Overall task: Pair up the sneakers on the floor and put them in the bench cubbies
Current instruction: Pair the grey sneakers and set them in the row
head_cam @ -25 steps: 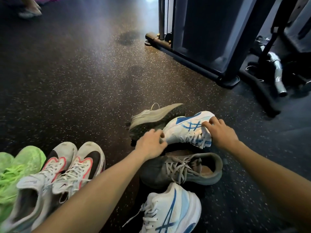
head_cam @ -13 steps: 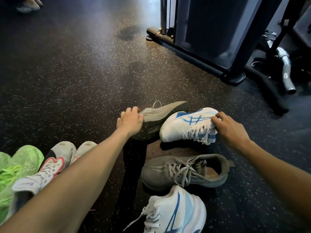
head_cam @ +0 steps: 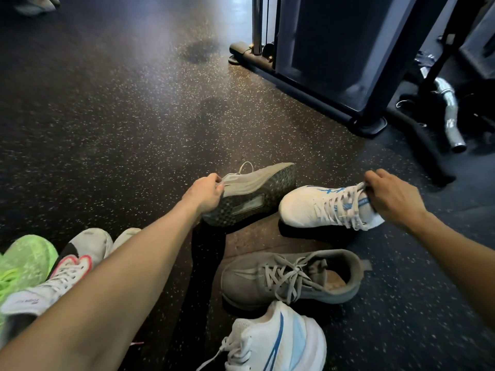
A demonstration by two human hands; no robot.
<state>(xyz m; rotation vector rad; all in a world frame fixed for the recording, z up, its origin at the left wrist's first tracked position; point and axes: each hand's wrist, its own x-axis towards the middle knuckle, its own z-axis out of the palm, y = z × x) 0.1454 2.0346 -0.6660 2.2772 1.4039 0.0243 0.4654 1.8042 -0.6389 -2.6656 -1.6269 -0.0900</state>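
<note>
My left hand (head_cam: 205,192) grips a grey sneaker (head_cam: 257,194) by one end; the shoe is on its side, its dark sole facing me. My right hand (head_cam: 392,198) holds a white-and-blue sneaker (head_cam: 321,207) at the collar and laces, toe pointing left. Nearer me, a second grey sneaker (head_cam: 289,279) stands upright on the floor. Another white-and-blue sneaker (head_cam: 278,341) lies at the bottom edge. At the left are white sneakers with red trim (head_cam: 77,266), partly behind my left forearm, and a neon green sneaker (head_cam: 24,266). No bench cubbies are in view.
The floor is dark speckled rubber (head_cam: 120,129). A dark gym machine base (head_cam: 334,84) stands at the upper right, with a chrome bar (head_cam: 450,116) and black cables beside it. Someone's feet (head_cam: 34,4) show at the top left corner.
My left hand moved from the white-and-blue sneaker to the tipped grey one and gripped it. My right hand turned the white-and-blue sneaker upright and drew it right, away from the grey one.
</note>
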